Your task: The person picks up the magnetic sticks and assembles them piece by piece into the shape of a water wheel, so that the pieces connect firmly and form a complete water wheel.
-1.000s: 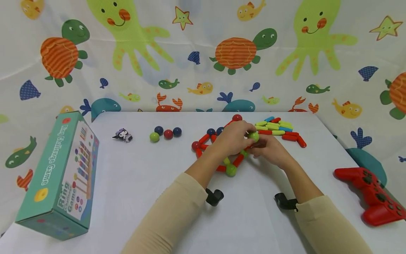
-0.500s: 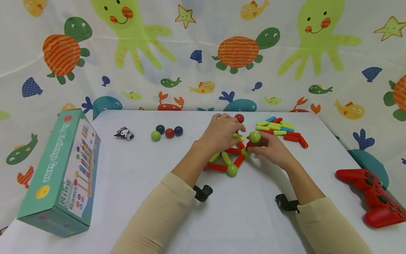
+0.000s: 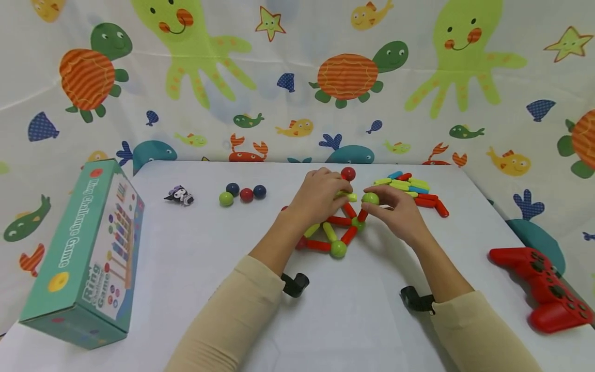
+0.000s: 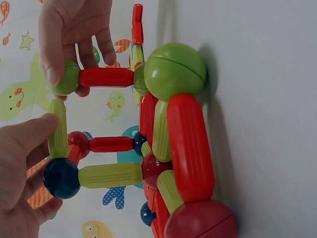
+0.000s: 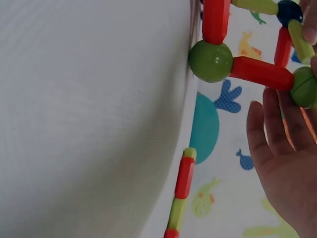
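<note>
White worktop [image 3: 353, 320], near edge: two cream sleeves. Mid-worktop: a rod-and-ball frame [image 3: 333, 233], built of ribbed red and yellow-green rods joined at glossy green, red and dark blue balls; a flat base lies on the surface with a large green ball [image 3: 338, 249] at its near corner, and rods rise from it. Left hand [image 3: 321, 196]: grip curled, pinching a yellow-green rod [image 3: 347, 197] at the raised part. Right hand [image 3: 395, 212]: fingertips pinching a green ball [image 3: 370, 198] on top of an upright red rod [image 3: 362, 215]. Behind right: loose rods in a heap [image 3: 409, 188]. Behind left: four loose balls [image 3: 241, 194] and a small figurine [image 3: 178, 196]. Far left: teal game box [image 3: 83, 253]. Far right: red game controller [image 3: 544, 284].
</note>
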`<action>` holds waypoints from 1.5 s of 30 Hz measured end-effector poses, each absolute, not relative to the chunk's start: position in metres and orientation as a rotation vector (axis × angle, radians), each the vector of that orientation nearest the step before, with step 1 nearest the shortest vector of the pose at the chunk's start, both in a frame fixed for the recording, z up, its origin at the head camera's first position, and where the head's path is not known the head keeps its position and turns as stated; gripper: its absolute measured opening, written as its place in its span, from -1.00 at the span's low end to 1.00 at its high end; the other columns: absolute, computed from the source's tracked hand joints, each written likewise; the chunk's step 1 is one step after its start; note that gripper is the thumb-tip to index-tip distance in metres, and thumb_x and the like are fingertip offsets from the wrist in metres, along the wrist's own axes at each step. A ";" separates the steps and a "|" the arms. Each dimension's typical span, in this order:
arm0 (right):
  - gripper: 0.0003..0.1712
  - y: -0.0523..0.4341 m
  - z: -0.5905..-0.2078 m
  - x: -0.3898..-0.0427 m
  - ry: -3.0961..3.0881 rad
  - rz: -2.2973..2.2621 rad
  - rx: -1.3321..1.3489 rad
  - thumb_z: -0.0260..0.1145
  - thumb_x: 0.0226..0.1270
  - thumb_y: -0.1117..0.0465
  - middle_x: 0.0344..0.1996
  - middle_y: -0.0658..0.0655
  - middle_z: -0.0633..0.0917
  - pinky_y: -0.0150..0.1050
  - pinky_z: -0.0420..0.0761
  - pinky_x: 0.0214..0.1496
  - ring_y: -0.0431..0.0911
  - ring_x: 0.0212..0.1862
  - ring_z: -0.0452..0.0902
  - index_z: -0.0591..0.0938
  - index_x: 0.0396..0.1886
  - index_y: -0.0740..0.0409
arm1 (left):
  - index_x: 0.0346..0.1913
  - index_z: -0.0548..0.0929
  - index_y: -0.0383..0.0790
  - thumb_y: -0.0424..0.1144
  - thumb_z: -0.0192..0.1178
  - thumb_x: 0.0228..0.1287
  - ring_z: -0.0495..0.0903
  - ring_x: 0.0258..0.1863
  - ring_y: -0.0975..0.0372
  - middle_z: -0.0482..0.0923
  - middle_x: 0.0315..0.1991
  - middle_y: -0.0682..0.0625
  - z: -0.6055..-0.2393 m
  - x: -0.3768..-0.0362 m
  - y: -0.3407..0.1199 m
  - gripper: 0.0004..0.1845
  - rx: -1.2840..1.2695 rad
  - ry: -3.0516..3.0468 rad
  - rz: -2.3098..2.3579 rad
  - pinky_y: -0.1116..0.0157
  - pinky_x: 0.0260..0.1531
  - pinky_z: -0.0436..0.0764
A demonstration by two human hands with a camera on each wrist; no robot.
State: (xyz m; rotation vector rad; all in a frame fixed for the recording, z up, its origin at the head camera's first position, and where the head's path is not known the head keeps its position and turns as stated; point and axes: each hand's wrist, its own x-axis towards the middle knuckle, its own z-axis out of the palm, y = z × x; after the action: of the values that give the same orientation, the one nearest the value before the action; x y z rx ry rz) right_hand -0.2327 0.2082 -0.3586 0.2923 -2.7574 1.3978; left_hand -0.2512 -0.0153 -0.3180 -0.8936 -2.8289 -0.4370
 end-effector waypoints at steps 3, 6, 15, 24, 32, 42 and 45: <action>-0.41 0.203 -0.357 -0.235 -2.768 1.359 0.322 0.42 0.40 -0.08 0.19 0.15 0.69 0.02 0.68 0.17 0.09 0.22 0.61 0.60 0.33 0.01 | 0.16 0.75 0.06 -0.05 0.26 0.48 0.49 0.29 0.14 0.71 0.11 0.12 -0.320 -0.252 -0.018 -0.72 -0.890 -2.813 -0.523 0.07 0.37 0.47; -0.41 0.200 -0.356 -0.236 -2.780 1.339 0.342 0.42 0.40 -0.07 0.21 0.16 0.68 0.10 0.68 0.18 0.11 0.22 0.61 0.60 0.34 0.03 | 0.15 0.76 0.04 -0.07 0.26 0.48 0.48 0.29 0.13 0.71 0.10 0.10 -0.321 -0.252 -0.019 -0.72 -0.884 -2.805 -0.581 0.09 0.35 0.49; -0.40 0.201 -0.354 -0.235 -2.784 1.331 0.345 0.40 0.42 -0.06 0.22 0.17 0.66 0.14 0.66 0.20 0.14 0.24 0.60 0.58 0.36 0.07 | 0.15 0.76 0.05 -0.06 0.26 0.48 0.48 0.30 0.13 0.71 0.12 0.10 -0.321 -0.251 -0.018 -0.72 -0.898 -2.788 -0.562 0.08 0.36 0.48; -0.33 0.206 -0.355 -0.235 -2.834 1.368 0.336 0.43 0.38 -0.08 0.24 0.15 0.65 0.17 0.63 0.25 0.13 0.29 0.56 0.53 0.41 -0.01 | 0.17 0.75 0.02 -0.06 0.27 0.47 0.50 0.29 0.12 0.67 0.18 0.06 -0.320 -0.250 -0.025 -0.70 -0.874 -2.772 -0.637 0.10 0.36 0.52; -0.42 0.216 -0.364 -0.238 -3.043 1.309 0.399 0.44 0.38 0.10 0.20 0.27 0.66 0.10 0.66 0.22 0.21 0.24 0.58 0.55 0.32 0.19 | 0.26 0.66 -0.05 -0.07 0.23 0.50 0.56 0.22 0.14 0.66 0.17 0.02 -0.346 -0.260 -0.072 -0.64 -0.494 -2.728 -1.370 0.12 0.17 0.67; -0.42 0.208 -0.377 -0.245 -3.180 1.237 0.321 0.42 0.38 0.12 0.17 0.32 0.65 -0.19 0.75 -0.04 0.15 0.09 0.64 0.56 0.32 0.23 | 0.22 0.67 -0.15 -0.13 0.24 0.46 0.58 0.09 0.04 0.63 0.14 -0.12 -0.375 -0.261 -0.097 -0.64 -0.109 -3.028 -1.168 0.12 0.09 0.71; -0.44 0.207 -0.379 -0.245 -3.192 1.196 0.250 0.40 0.40 0.13 0.11 0.30 0.67 -0.23 0.74 -0.09 0.10 0.00 0.65 0.55 0.33 0.21 | 0.10 0.72 -0.20 -0.12 0.27 0.45 0.63 -0.10 0.08 0.70 -0.06 -0.10 -0.378 -0.258 -0.102 -0.70 -0.041 -3.041 -1.166 0.24 -0.09 0.73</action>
State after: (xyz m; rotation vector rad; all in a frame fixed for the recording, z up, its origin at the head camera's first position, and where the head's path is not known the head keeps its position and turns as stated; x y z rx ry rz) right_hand -0.2450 0.2070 -0.3788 0.2499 -3.1922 1.1965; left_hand -0.2581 -0.1019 -0.3780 -0.0415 -3.0405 -1.1665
